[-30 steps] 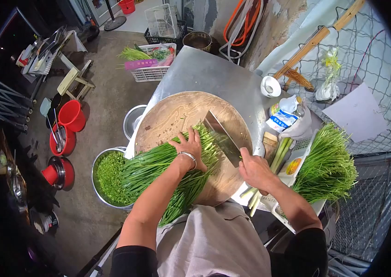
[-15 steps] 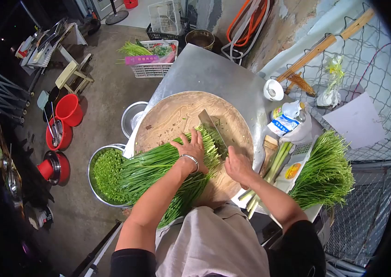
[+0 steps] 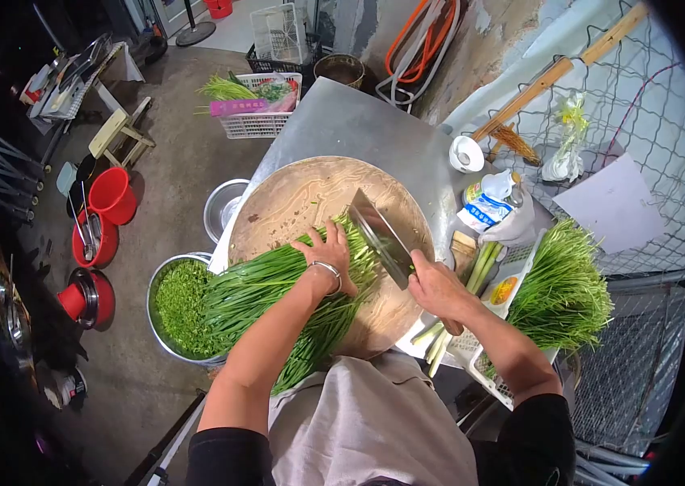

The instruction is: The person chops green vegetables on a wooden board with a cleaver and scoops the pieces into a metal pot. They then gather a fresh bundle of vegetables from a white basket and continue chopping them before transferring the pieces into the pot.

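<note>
My left hand (image 3: 330,257), with a bracelet at its wrist, spans a thick bunch of garlic chives (image 3: 265,283) and holds it down, fingers over the far side and thumb toward me. Beneath lies a round wooden chopping board (image 3: 294,182). My right hand (image 3: 436,287) is closed around the handle of a cleaver (image 3: 381,241). Its blade slants over the board, just right of the chives' cut pale ends. The leafy ends hang over the board's left edge, toward a metal bowl (image 3: 152,312) heaped with chopped greens (image 3: 189,308).
On the metal table (image 3: 359,113) stand a white bowl (image 3: 466,154) and a blue-and-white packet (image 3: 484,211). Pale green stalks (image 3: 482,266) and a white basket with more chives (image 3: 565,292) lie right. Left are another metal bowl (image 3: 225,206) and red buckets (image 3: 114,196) on the floor.
The cleaver has shifted slightly right, away from my left hand, and its blade now shows broader. My left hand stays on the chives. The whole view has shifted a little.
</note>
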